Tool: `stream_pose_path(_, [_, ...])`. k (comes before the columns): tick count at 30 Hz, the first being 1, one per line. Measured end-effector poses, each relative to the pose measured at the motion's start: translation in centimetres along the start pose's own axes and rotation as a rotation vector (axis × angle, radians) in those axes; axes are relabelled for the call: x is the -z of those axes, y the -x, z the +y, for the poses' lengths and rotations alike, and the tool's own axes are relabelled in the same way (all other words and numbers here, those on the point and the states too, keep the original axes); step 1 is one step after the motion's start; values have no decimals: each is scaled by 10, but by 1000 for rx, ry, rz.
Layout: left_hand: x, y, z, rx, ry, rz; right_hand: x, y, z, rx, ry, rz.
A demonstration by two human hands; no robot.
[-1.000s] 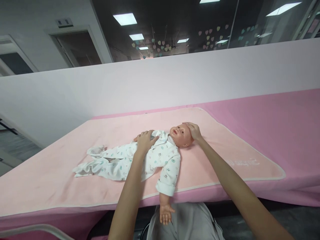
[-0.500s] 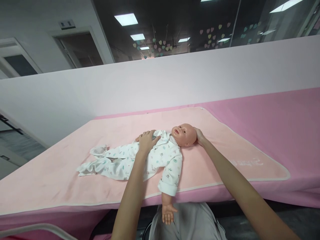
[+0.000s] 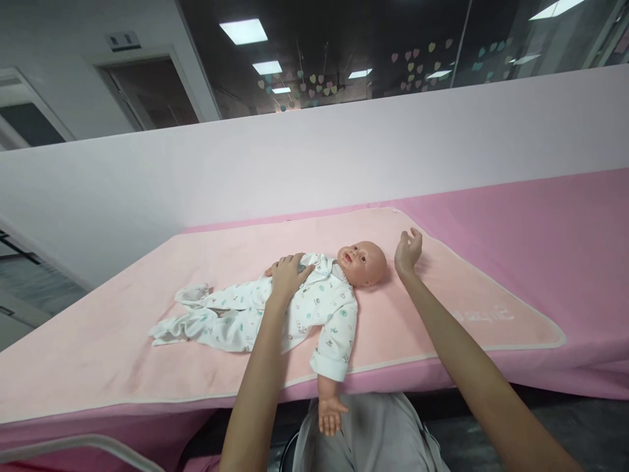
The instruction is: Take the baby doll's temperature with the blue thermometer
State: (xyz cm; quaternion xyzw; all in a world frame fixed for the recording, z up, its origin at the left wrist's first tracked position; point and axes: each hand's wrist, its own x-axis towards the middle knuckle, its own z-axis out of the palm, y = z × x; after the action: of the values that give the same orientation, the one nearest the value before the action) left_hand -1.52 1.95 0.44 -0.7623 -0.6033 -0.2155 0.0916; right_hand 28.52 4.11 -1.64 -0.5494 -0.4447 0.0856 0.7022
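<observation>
A baby doll [image 3: 324,301] lies on its back in white printed pyjamas, its bald head [image 3: 364,263] to the right and its legs to the left. Its near arm hangs over the table's front edge, with the doll's hand [image 3: 331,414] palm up. My left hand [image 3: 287,276] rests on the doll's front by its far arm, thumb apart from the fingers. Just right of the doll's head, my right hand [image 3: 409,252] is lifted off the mat, touching nothing, with its fingers loosely bent and apart.
A peach mat [image 3: 196,255] with a pale border lies under the doll on a pink-covered table [image 3: 555,262]. Behind it stands a low white partition [image 3: 295,164]. A grey curved rail [image 3: 83,446] is at the lower left. My lap [image 3: 378,432] is below the front edge.
My right hand has let go of the back of the doll's head and moved right, away from it. The left hand and the doll stay in place.
</observation>
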Motion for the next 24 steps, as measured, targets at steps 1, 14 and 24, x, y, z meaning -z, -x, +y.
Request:
stream_pose_path(1, [-1, 0, 0, -4, 0, 4, 0, 3, -4, 27, -13, 27])
stream_pose_path(14, [-1, 0, 0, -4, -15, 0, -29, 29, -1, -144, -303, -377])
stream_pose_path(24, [1, 1, 1, 6, -23, -12, -22, 33, -14, -664, -643, -735])
